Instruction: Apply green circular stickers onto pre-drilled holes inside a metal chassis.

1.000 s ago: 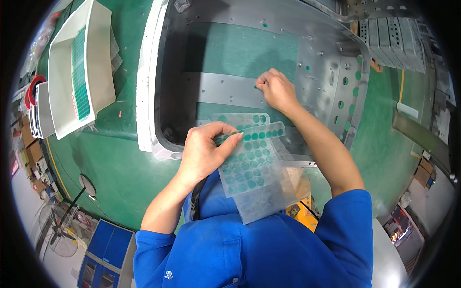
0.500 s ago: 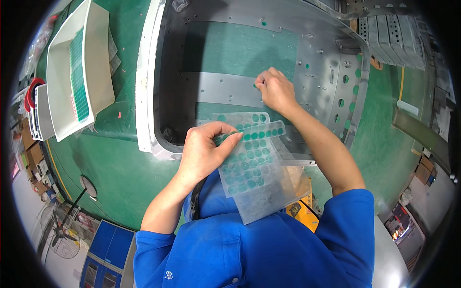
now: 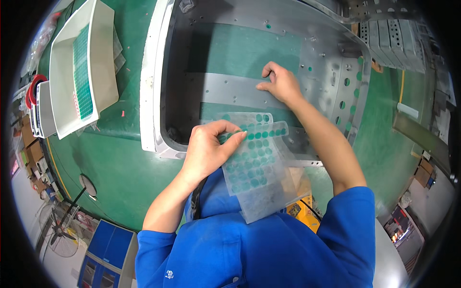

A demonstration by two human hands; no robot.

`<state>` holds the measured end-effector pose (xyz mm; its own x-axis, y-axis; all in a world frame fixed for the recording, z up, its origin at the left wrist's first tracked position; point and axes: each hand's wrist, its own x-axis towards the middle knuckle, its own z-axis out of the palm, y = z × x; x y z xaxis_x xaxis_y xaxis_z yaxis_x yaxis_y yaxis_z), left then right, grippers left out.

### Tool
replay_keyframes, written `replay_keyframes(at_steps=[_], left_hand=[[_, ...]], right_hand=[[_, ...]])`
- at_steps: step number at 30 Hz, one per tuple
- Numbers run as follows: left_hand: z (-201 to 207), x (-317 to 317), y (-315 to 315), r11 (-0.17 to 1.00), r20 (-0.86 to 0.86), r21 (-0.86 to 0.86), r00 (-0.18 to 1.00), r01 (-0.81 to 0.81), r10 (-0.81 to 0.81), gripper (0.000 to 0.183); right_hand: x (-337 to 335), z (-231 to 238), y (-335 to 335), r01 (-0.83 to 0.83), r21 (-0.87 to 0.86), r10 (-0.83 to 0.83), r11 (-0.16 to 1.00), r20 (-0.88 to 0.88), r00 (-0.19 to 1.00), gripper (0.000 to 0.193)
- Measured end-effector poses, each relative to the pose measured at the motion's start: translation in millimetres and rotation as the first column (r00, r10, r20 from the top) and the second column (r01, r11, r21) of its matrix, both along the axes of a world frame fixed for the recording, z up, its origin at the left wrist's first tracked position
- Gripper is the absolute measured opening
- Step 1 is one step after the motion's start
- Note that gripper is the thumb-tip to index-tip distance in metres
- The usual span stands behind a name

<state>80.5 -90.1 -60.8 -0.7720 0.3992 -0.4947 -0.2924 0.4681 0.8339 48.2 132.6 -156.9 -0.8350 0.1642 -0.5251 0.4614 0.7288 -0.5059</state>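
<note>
My left hand [image 3: 207,148] pinches a stack of clear sheets of round green stickers [image 3: 247,165] between thumb and forefinger. The top strip is folded over and carries a row of green dots; clear backing hangs down over my lap. Above the metal bar of a large grey metal housing [image 3: 223,82], my right hand [image 3: 284,87] has its thumb and forefinger apart, and I see nothing between them. Small green dots [image 3: 309,69] mark the housing's inner wall, and larger green circles [image 3: 353,110] show along its right flange beside dark holes.
On the left stands a white bin [image 3: 107,72] with a green sheet in it, next to rolls of tape [image 3: 34,91]. A floor fan [image 3: 60,233] and a blue cabinet [image 3: 106,249] are at lower left. Perforated metal panels [image 3: 391,43] are stacked at upper right.
My right thumb and forefinger have come apart from a pinch, and the green dot at their tips no longer shows. The left hand keeps hold of the sheets. The whole view has shifted slightly.
</note>
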Motion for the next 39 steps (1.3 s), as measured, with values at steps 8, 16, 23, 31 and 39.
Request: replay_keyframes(at_steps=[8,16,23,31,39], left_hand=[[20,-11,-9,0.999,-0.025,0.011,0.999,-0.047,0.047,0.015],[20,1,-12,0.961,-0.045,0.253,0.990,-0.114,0.130,0.012],[14,1,-11,0.979,-0.067,0.195,0.995,-0.058,0.072,0.013],[13,3,-8,0.983,0.118,0.119,0.985,-0.138,0.124,0.014],[28,-3,-29,0.984,-0.048,0.015,0.983,-0.179,0.180,0.014]], right_hand=[[39,116,-22,-0.472,-0.389,0.330,0.791,-0.378,0.865,0.018],[57,145,-30,-0.234,-0.438,0.080,0.868,-0.342,0.936,0.010],[65,134,-41,-0.231,-0.379,0.038,0.896,-0.452,0.891,0.011],[69,106,-46,-0.433,-0.011,0.276,0.901,-0.756,0.593,0.010],[55,13,10,-0.099,-0.275,0.023,0.956,-0.267,0.963,0.003]])
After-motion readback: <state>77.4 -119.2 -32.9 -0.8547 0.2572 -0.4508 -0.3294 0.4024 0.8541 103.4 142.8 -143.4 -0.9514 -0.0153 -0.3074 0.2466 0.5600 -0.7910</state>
